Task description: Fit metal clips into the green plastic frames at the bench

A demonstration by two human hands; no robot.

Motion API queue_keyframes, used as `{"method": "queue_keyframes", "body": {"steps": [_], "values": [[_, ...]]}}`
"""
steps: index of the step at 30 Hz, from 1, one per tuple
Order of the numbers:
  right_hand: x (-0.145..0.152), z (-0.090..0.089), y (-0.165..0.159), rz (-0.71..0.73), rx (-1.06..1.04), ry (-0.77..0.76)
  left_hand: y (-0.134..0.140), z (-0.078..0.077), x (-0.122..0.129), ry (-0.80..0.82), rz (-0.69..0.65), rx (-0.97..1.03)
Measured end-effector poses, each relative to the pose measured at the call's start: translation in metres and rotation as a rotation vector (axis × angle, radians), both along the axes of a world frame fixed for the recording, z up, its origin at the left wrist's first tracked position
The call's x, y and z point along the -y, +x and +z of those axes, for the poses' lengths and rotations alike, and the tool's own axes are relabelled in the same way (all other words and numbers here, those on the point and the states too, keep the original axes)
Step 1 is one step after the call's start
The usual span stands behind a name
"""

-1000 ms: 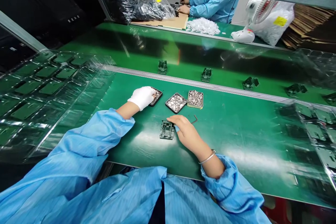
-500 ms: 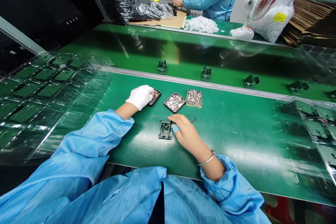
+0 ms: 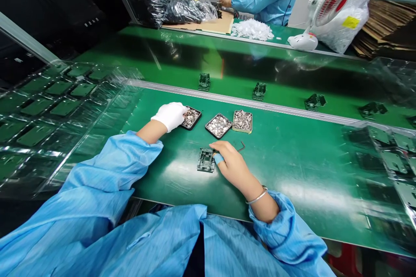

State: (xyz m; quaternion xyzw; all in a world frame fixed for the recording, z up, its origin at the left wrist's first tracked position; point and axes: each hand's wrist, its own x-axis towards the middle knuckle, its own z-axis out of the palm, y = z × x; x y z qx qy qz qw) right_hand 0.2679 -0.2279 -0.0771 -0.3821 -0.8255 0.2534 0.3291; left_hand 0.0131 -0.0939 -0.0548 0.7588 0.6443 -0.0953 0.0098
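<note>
My left hand, in a white glove with bare fingertips, reaches into the left black tray of small metal parts. Its fingers are bunched; what they pinch is hidden. My right hand, bare with a blue wrap on one finger and a bangle at the wrist, holds the right edge of a small dark green frame lying on the mat. Two more trays of small silvery parts, a middle tray and a right tray, stand behind it. An L-shaped hex key lies just past my right hand.
Several similar green assemblies sit in a row beyond the metal rail. Clear plastic trays with green plates lie left; more trays lie right. Across the bench are a co-worker's sleeve, white pieces and a fan.
My left hand has shifted slightly left within the left tray, so more of its contents show. My right hand and the green frame stay together in place. The view has shifted slightly.
</note>
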Motion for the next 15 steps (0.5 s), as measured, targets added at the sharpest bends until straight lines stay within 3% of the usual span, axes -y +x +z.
{"method": "queue_keyframes", "body": {"steps": [8, 15], "values": [[0.0, -0.001, -0.001, 0.003, 0.007, 0.003, -0.009, 0.001, 0.001, 0.054, 0.083, 0.089], [0.0, -0.001, -0.001, -0.002, 0.016, -0.008, -0.01, -0.004, 0.004, 0.043, 0.049, 0.043]]}}
